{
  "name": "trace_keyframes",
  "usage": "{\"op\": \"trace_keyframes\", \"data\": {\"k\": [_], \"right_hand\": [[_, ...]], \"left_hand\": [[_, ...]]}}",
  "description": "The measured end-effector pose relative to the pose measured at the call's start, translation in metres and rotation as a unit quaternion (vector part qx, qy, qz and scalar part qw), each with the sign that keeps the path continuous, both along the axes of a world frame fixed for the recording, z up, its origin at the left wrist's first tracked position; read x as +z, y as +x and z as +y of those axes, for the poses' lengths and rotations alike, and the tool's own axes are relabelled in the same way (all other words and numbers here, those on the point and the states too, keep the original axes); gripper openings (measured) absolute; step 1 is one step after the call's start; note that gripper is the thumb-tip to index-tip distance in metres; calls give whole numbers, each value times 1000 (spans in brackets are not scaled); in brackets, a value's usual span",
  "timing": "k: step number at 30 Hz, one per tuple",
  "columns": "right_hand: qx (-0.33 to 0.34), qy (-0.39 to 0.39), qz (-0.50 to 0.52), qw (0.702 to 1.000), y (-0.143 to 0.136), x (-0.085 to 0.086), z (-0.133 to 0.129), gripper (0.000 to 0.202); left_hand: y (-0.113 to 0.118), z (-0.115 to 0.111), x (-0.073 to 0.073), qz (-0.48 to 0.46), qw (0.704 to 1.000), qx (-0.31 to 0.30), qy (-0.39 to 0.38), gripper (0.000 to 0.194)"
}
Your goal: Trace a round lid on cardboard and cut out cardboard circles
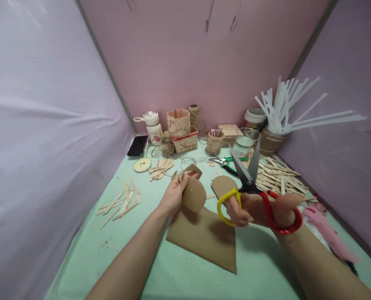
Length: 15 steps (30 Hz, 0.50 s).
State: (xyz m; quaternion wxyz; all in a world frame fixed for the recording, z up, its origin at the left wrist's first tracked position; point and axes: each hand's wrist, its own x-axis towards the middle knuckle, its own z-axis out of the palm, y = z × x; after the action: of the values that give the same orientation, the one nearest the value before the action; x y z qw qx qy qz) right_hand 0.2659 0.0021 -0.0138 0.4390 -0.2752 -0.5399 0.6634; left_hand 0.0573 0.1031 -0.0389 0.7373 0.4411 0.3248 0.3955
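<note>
My left hand grips a round cardboard disc by its left side, and a curled cardboard strip stands out above the fingers. My right hand has its fingers through the handles of a pair of scissors, one yellow and one red. The scissor blades point up and away, spread apart, with nothing between them. Just left of the scissors, a second rounded cardboard piece is partly hidden by the yellow handle. Below both hands lies a flat cardboard sheet on the green table.
Wooden sticks lie in piles at left and right. Green-handled pruners rest beyond the hands. A glass bowl, stick baskets, a bottle and a phone stand behind. A pink glue gun lies at right.
</note>
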Motion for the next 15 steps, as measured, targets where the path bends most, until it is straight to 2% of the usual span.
{"op": "trace_keyframes", "data": {"k": [2,4,7,9,11,15], "right_hand": [[-31,-23,52,998,-2,1,8,80],[-114,-38,79,990,-6,-4,17,62],[-235,-32,45,970,-14,-17,26,41],[-275,-35,5,961,-18,-25,28,35],[-288,-33,-28,957,-21,-30,26,34],[-300,-13,-97,949,-23,-31,21,33]], "left_hand": [[2,2,0,-21,998,47,-23,45],[2,3,1,-33,993,109,-34,42],[3,1,0,-43,984,171,-37,36],[6,-3,0,-45,983,173,-43,34],[9,-11,0,-47,983,166,-54,34],[18,-27,4,-67,983,138,-105,30]]}}
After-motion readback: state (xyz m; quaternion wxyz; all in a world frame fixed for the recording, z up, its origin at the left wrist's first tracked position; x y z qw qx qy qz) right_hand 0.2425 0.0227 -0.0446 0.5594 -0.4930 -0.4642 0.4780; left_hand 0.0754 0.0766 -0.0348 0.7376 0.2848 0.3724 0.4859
